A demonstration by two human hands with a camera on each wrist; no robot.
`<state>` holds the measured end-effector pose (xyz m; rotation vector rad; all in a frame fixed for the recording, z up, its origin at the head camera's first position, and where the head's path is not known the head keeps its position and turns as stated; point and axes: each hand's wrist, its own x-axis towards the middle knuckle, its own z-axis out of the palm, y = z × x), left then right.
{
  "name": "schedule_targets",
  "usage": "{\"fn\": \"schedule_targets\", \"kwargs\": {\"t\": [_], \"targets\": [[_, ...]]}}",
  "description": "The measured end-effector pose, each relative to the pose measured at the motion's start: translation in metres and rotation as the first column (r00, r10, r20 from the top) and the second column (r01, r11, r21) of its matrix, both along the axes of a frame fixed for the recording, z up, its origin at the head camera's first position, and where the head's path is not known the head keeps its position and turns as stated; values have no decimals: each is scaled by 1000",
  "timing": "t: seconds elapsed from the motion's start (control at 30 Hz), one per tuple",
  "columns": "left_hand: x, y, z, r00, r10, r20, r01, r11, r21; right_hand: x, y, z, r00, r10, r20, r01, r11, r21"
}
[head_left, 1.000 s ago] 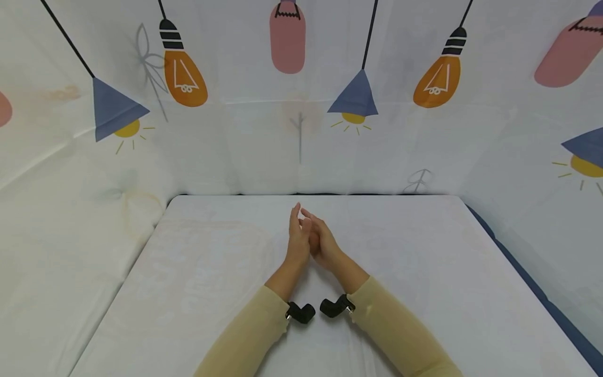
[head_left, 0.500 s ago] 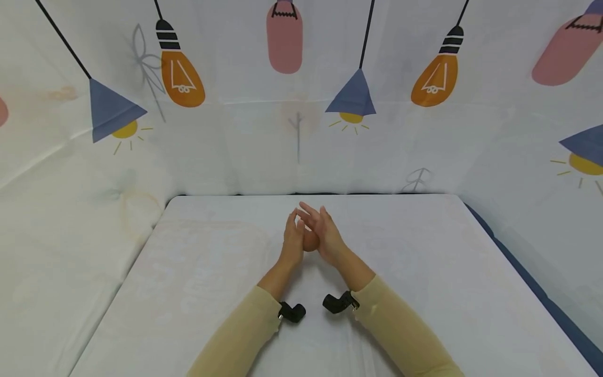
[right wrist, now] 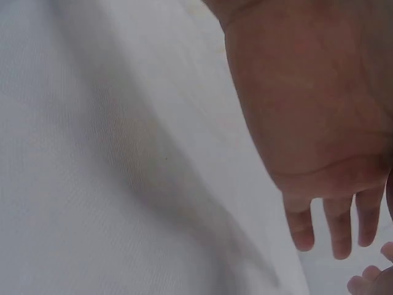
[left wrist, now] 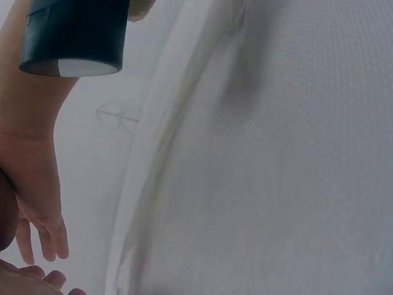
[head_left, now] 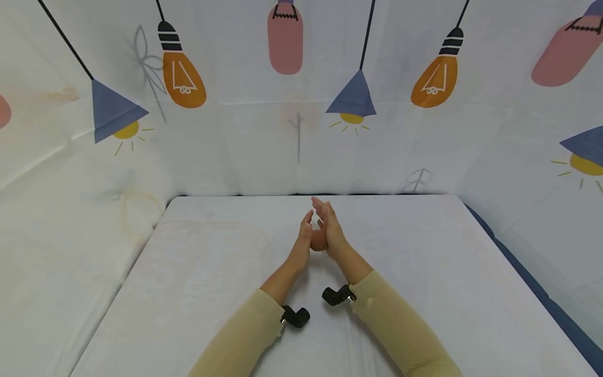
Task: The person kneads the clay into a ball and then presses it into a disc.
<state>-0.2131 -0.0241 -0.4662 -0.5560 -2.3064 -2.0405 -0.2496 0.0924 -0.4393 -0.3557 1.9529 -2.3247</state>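
Note:
A small smooth brown ball (head_left: 319, 241) sits between the two palms in the head view, above the middle of the white table. My left hand (head_left: 300, 246) presses it from the left with fingers extended forward. From the other side my right hand (head_left: 336, 236) lies against it, its fingers nearly straight and reaching slightly farther forward. Neither hand's fingers curl round the ball. In the left wrist view, only part of the ball (left wrist: 7, 214) appears at the left edge. The hands hide its sides in the head view.
A white cloth covers the table (head_left: 212, 293). Behind it hangs a pale backdrop (head_left: 245, 131) printed with lamps and bulbs. Each wrist carries a black camera, the left camera (head_left: 297, 317) and the right camera (head_left: 336, 296), close to each other above the cloth.
The hands have slid against each other with the ball between their palms. The ball was hidden at first and now shows. Over the last half second both hands and the ball shifted slightly right.

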Motion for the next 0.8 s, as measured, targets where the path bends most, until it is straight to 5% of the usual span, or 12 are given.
{"fn": "schedule_targets", "kwargs": {"t": [0.2,0.4,0.8], "targets": [[1,-1,2,999,-6,45,2,997,80,-5,-4,-9,998,-14,61,13,1000,17],[-3,-5,3,998,56,27,-58,995,76,1,-13,-17,991,0,133,-1,1000,8],[-9,-12,2,987,143,70,-146,988,44,22,-21,-10,990,113,81,-111,993,-31]]}}
